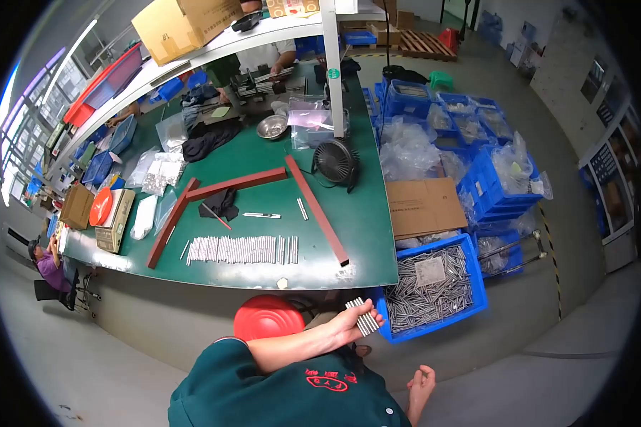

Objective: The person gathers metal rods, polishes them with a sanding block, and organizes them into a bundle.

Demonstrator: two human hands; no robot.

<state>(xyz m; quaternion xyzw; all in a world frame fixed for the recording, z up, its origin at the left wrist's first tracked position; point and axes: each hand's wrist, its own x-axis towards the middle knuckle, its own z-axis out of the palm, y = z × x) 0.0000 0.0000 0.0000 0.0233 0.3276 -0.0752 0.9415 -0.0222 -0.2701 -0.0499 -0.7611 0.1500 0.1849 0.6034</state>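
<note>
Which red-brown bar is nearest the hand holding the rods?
The rightmost bar: its near end is closest to the left hand; the left bar and back bar lie farther off.

There were three reddish-brown bars (pixel 238 183), one desk fan (pixel 335 162), one metal bowl (pixel 271 127) and one near-right crate (pixel 441 326) of metal rods (pixel 431 302).

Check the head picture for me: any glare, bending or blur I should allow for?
Head view: black corners, with the striped floor line bowing near the right rim; head view: whitish sheen along the green table's near edge, and bright windows at left; head view: the metal rods in the left hand look fairly sharp, no obvious motion blur.
</note>
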